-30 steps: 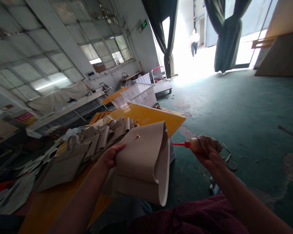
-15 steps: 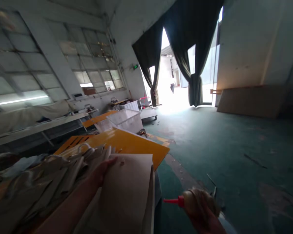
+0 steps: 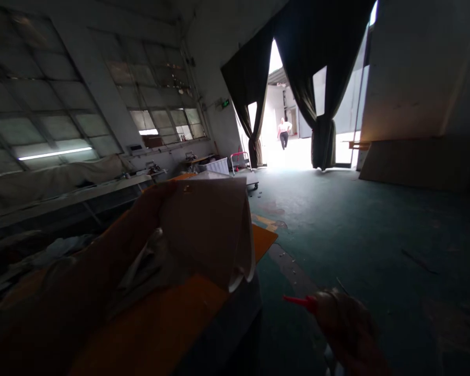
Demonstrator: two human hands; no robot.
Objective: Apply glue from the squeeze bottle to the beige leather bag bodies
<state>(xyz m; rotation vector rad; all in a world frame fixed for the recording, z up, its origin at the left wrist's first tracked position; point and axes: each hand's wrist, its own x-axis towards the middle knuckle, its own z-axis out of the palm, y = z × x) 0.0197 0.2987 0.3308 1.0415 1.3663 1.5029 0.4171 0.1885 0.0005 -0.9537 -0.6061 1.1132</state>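
Observation:
Gripped at its upper left corner, a beige folded sheet piece (image 3: 209, 224) hangs from my left hand (image 3: 151, 209), raised above an orange board (image 3: 172, 318). The piece has a small hole near its top edge, and its lower layers spread apart at the right. My right hand (image 3: 356, 324) is closed around a bottle with a red pointed nozzle (image 3: 300, 301), held at the lower right over the floor. The nozzle points left and is apart from the piece. Both hands are dark, and the left fingers are partly hidden.
Pale cloth pieces (image 3: 66, 248) lie at the left. Behind them runs a long workbench (image 3: 74, 196). A trolley with a red handle (image 3: 241, 159) stands near the dark curtains (image 3: 323, 104). A person (image 3: 284, 132) is outside the doorway.
My left hand has lifted the beige piece up off the stack, uncovering orange board below. My right hand with the bottle has shifted slightly right. The picture is darker, and the person outside shows more clearly.

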